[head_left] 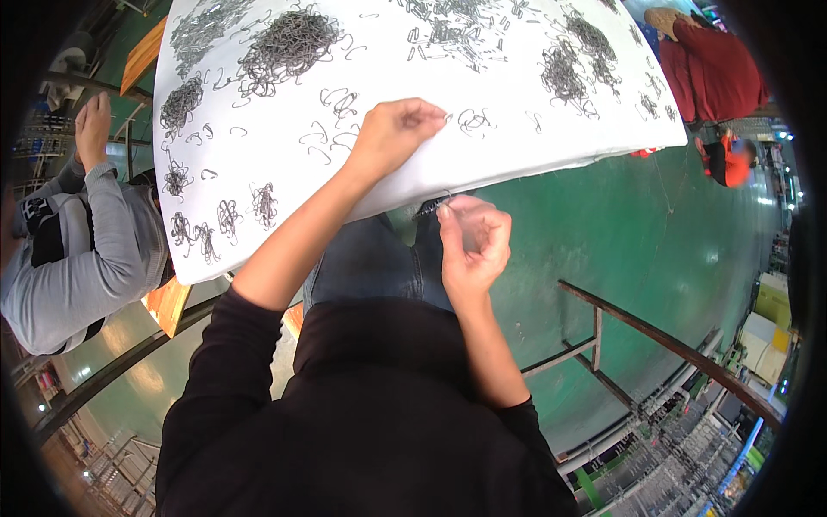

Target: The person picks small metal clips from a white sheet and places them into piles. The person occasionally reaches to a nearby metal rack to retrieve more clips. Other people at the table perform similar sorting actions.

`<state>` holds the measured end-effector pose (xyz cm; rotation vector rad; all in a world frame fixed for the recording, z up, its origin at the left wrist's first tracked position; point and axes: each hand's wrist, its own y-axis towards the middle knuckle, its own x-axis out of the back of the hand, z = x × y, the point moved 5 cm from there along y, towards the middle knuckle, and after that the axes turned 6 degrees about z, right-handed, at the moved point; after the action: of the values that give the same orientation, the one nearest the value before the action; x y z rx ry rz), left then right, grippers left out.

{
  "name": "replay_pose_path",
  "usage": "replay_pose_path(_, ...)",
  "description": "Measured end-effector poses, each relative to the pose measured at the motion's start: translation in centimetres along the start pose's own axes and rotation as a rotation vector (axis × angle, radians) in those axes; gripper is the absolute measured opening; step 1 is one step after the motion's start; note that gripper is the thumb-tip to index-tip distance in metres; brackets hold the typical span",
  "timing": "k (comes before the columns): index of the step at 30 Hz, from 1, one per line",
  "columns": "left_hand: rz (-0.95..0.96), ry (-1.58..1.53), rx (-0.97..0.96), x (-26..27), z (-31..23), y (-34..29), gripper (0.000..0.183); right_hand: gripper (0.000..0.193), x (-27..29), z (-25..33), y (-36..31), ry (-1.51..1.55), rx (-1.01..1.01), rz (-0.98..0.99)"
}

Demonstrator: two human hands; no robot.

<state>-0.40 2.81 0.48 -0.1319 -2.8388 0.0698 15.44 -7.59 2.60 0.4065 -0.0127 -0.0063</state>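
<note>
Dark bent-wire hooks lie all over a white-covered table (508,159). My left hand (389,136) is over the near part of the table, its fingertips pressed together beside a small cluster of hooks (473,121); whatever is between them is too small to make out. Just off the table's near edge, my right hand (479,239) is closed, thumb against forefinger. From that pinch a few thin wire hooks (428,208) stick out toward the left, above my lap. Loose curved hooks (319,136) lie to the left of my left hand.
Larger hook heaps (291,45) cover the table's far side, with smaller bunches (265,205) along the left. A person in a grey sleeve (129,250) sits at left; another in dark red (713,71) is at far right. A metal frame (663,345) stands to my right.
</note>
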Motion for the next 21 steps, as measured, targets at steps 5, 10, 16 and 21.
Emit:
replay_pose_path(5,0.033,-0.285,0.080,-0.5,-3.4,-6.8,0.015,0.024,-0.3,0.4,0.0,-0.052,0.033,0.004)
replay_pose_path(10,0.021,-0.243,0.069,-0.3,-4.8,-8.8,0.012,0.027,-0.5,0.7,-0.3,-0.092,0.050,0.039)
replay_pose_path(16,-0.138,-0.052,-0.210,0.1,-5.2,-10.2,0.010,0.024,-0.8,-0.1,-0.8,-0.206,0.132,0.064)
replay_pose_path(21,-0.162,0.036,-0.349,-0.3,-4.1,-11.4,0.010,0.011,-0.2,-1.2,2.6,-0.181,-0.064,0.135)
